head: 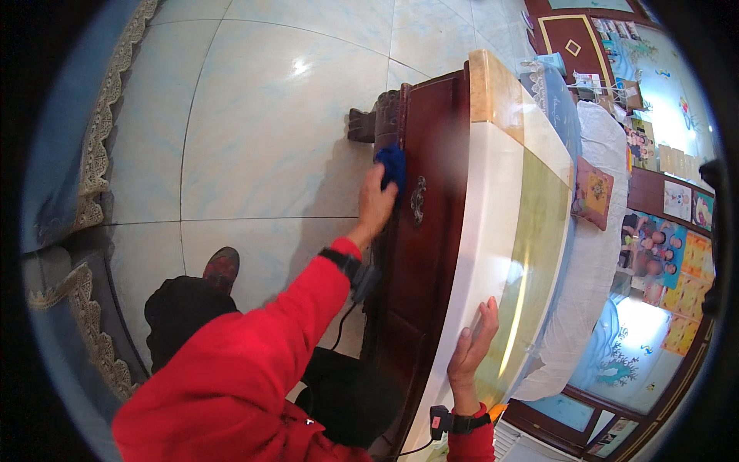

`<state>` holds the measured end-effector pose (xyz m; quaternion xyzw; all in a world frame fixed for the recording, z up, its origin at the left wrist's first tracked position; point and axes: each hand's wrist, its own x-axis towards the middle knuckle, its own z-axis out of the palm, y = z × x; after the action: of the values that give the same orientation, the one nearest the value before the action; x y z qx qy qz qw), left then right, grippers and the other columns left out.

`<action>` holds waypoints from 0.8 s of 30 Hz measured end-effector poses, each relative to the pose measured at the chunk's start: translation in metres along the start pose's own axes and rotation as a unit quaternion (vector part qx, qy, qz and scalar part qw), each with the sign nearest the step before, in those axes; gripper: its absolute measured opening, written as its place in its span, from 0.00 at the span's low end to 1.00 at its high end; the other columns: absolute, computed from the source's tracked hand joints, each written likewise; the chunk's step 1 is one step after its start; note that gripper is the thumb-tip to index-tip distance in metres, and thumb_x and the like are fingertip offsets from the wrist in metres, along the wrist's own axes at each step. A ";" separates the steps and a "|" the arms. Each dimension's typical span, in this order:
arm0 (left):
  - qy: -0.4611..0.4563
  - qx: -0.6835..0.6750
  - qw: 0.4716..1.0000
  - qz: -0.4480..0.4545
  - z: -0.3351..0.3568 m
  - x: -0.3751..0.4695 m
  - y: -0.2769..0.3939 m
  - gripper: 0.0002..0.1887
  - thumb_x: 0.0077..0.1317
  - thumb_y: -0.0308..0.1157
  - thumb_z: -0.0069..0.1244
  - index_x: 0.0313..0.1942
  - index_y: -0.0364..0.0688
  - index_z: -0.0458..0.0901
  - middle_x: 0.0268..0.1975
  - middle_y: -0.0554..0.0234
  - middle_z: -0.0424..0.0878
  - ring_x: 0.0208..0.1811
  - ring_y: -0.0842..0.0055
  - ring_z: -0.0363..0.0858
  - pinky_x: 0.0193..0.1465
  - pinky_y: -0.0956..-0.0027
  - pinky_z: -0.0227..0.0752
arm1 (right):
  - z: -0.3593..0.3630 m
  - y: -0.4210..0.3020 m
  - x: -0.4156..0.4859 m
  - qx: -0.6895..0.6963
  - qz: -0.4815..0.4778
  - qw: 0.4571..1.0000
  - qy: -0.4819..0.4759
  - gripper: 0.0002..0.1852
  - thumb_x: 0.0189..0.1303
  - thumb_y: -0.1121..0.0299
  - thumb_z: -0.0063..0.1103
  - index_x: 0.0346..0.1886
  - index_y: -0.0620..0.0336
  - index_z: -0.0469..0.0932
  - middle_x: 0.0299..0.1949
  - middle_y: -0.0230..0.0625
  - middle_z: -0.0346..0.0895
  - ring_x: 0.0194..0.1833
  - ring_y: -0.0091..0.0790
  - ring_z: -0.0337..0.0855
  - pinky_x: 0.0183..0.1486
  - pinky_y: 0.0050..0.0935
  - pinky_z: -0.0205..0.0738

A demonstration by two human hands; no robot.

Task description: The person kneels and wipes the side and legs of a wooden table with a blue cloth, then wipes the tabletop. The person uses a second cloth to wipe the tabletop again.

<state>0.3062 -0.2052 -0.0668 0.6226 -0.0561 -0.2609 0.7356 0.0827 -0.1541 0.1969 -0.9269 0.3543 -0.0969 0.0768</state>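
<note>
My left hand (pixel 376 202) grips a bunched blue cloth (pixel 392 164). The cloth presses against the dark carved lower edge (pixel 388 118) of a reddish-brown wooden table (pixel 436 121), near its carved foot (pixel 362 126). Just right of the cloth, an ornate metal drawer pull (pixel 418 200) sits on the table's side. My right hand (pixel 474 349) rests on the glossy white and green tabletop (pixel 496 190), fingers extended and holding nothing. Both wrists wear black straps with small devices, and cables run from them.
Pale floor tiles (pixel 277 127) spread to the left. A lace-edged blue cover (pixel 63 190) hangs at the far left. Past the tabletop lie a white cloth (pixel 594 277) and a patterned cushion (pixel 593 193). My shoe (pixel 221 270) stands on the floor.
</note>
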 end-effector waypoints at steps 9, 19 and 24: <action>-0.120 0.052 0.990 -0.058 -0.037 -0.167 -0.024 0.26 0.61 0.28 0.52 0.60 0.31 0.70 0.62 0.39 0.71 0.66 0.50 0.67 0.70 0.59 0.59 | 0.001 0.003 -0.002 0.014 -0.016 1.000 0.011 0.26 0.71 0.56 0.42 0.64 0.66 0.66 0.70 0.54 0.59 0.70 0.52 0.58 0.72 0.45 0.49; 0.056 -0.011 0.998 0.022 -0.005 0.052 0.014 0.25 0.61 0.27 0.49 0.60 0.33 0.73 0.60 0.41 0.75 0.63 0.52 0.72 0.66 0.61 0.64 | 0.000 0.005 -0.001 0.028 0.003 1.000 0.009 0.29 0.71 0.51 0.42 0.63 0.67 0.67 0.69 0.54 0.59 0.71 0.52 0.58 0.72 0.46 0.48; 0.044 0.097 0.986 0.125 -0.005 0.136 0.017 0.25 0.60 0.26 0.48 0.59 0.32 0.72 0.55 0.40 0.76 0.57 0.48 0.74 0.61 0.56 0.67 | 0.000 0.005 0.000 0.015 0.008 1.000 0.000 0.28 0.71 0.52 0.42 0.62 0.68 0.66 0.69 0.55 0.58 0.71 0.53 0.57 0.72 0.47 0.48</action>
<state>0.4301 -0.2608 -0.0846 0.6901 -0.1261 -0.1325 0.7002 0.0795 -0.1582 0.1956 -0.9228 0.3600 -0.1014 0.0920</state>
